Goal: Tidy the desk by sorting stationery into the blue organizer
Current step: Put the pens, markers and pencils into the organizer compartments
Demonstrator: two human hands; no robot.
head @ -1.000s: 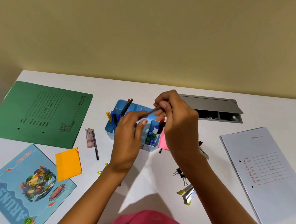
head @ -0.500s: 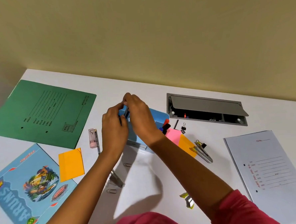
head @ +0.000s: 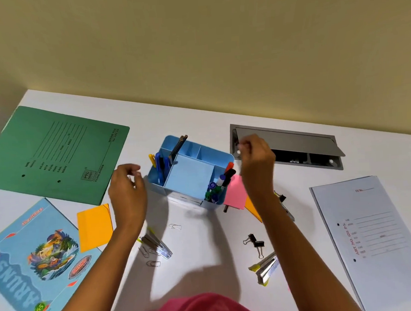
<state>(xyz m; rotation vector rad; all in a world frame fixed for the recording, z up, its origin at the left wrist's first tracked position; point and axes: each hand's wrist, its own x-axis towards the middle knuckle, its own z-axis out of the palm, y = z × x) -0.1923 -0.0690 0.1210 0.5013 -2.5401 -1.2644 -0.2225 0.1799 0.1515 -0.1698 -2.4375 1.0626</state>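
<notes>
While the blue plastic compartmented organizer (head: 191, 173) stands mid-frame on the white table (head: 206, 256), the left hand (head: 127, 189) hovers beside it, grip loosely spread; the right hand (head: 256, 161) hovers opposite, grip pressed together, on what I cannot tell.

The left hand (head: 127, 191) is motion-blurred, so its fingers' pose is unclear. The right forearm (head: 273, 213) hides part of an orange sticky note (head: 252, 210). The blue notebook (head: 31, 267) and white file (head: 378, 241) run off the near edge.

Bare desk (head: 205, 251) lies open before the blue organizer (head: 189, 180); paper clips (head: 175, 227), staple strips (head: 157, 244) and binder clips (head: 254, 242) flank it.
</notes>
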